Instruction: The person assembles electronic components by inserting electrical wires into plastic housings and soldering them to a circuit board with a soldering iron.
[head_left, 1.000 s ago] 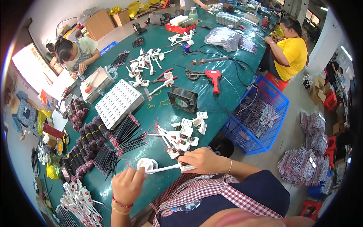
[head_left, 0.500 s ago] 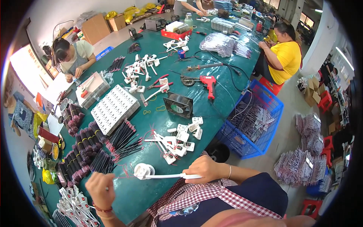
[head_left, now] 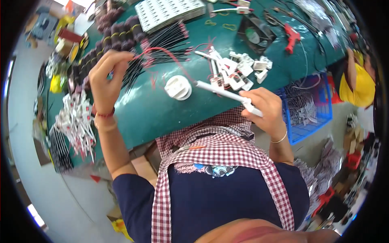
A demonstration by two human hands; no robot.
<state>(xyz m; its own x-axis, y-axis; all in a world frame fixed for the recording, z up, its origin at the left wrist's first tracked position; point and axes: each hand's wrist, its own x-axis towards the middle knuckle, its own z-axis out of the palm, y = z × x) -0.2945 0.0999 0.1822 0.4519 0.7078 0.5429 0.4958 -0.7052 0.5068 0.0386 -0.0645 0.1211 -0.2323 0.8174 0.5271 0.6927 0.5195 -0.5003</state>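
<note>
My right hand [head_left: 265, 107] grips a slim white plastic tube [head_left: 223, 93] near its thicker, angled end. From the tube's far end a red wire [head_left: 167, 50] arcs up and left to the pinched fingertips of my left hand [head_left: 108, 77]. Below the wire, a round white plastic piece [head_left: 178, 88] rests on the green table, apart from both hands. Beyond the tube lies a pile of white plastic housings [head_left: 243, 67] with red wires, some with tubes attached. Black cables with reddish ends [head_left: 166, 40] are spread out behind the wire.
A stack of white trays [head_left: 170, 14] and bundled dark cables [head_left: 121, 34] lie farther back on the table [head_left: 150, 117]. At right are a black fan [head_left: 255, 34], a red glue gun [head_left: 291, 38] and a blue crate [head_left: 310, 127]. White tubed parts [head_left: 77, 121] are heaped at left.
The view has tipped downward. My left hand has risen and now draws a red wire out from the tube's end. The tube's end no longer lies over the round white piece.
</note>
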